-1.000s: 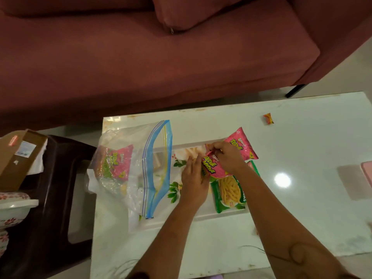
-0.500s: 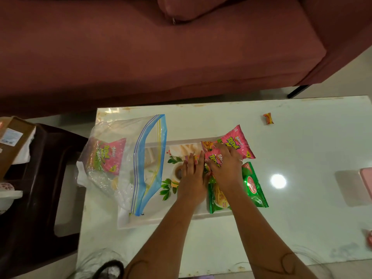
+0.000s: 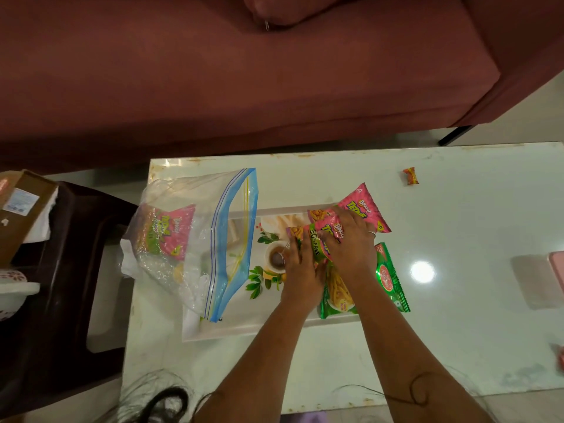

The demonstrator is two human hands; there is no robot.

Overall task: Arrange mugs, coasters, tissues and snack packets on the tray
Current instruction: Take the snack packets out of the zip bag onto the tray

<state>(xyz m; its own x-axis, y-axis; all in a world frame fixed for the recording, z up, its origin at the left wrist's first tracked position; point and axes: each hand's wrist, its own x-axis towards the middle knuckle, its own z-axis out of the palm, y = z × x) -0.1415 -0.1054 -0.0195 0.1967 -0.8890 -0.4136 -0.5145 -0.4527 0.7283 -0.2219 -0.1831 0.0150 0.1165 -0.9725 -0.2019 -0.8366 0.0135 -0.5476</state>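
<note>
Laying snack packets on the tray, a pink one going down now

From the left I see the clear zip-top plastic bag (image 3: 195, 239) slumped over the white floral-print tray's (image 3: 244, 328) left end with a pink packet inside; my left hand (image 3: 300, 270) lies flat, holding nothing I can see, steadying the small pink snack packet (image 3: 328, 236) that my right hand (image 3: 351, 248) presses onto the tray's right part; its long axis runs left to right, tilted up rightward. It overlaps a second pink packet (image 3: 366, 209) and a green packet (image 3: 338, 297). I judge the next move calls for freeing both hands to fetch from the bag
</note>
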